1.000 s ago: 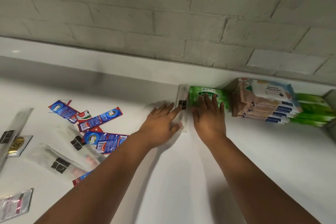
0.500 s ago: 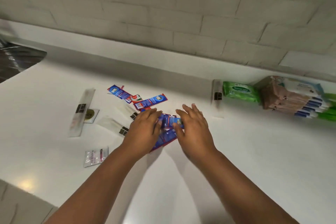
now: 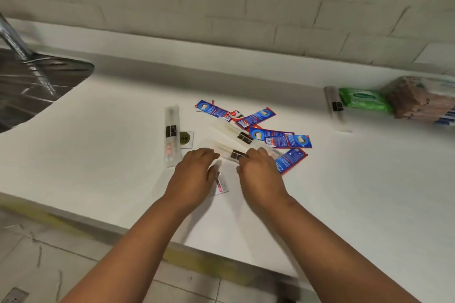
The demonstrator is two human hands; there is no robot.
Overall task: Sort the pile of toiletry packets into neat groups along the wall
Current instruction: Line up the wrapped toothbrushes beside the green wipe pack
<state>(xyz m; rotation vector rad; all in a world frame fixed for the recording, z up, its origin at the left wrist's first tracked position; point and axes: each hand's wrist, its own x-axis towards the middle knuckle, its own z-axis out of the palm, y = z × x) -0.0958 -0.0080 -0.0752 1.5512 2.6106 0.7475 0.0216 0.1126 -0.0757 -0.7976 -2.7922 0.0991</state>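
A white counter [image 3: 344, 179] runs along a pale brick wall [image 3: 221, 7], with a low white ledge [image 3: 197, 54] at the wall's foot. At the far left a steel sink [image 3: 37, 81] is set into the counter; only part of it shows, and a metal bar above it is cut off by the frame edge. Grey floor tiles [image 3: 37, 265] lie below the counter's near edge.

The loose pile sits mid-counter: blue sachets [image 3: 258, 117] fanned over one another, long clear sleeves [image 3: 230, 130] with dark labels partly under them, one separate clear sleeve [image 3: 171, 135] lying upright to the left, and a small square packet with a gold disc [image 3: 185, 139] just beside it. Near the wall at right lie a single clear sleeve [image 3: 334, 106], a green wipes pack [image 3: 364, 99] beside it, and a stack of brown packs [image 3: 416, 101] cut off by the right edge.

The left hand [image 3: 194, 177] and right hand [image 3: 261, 174] meet at the pile's near edge, fingers curled over a clear sleeve [image 3: 234, 154]; whether either actually pinches it cannot be told, since the fingertips are hidden. A small flat packet with a pink mark [image 3: 221, 186] lies between the hands, partly covered by the left. Print on all packets is too blurred to read.
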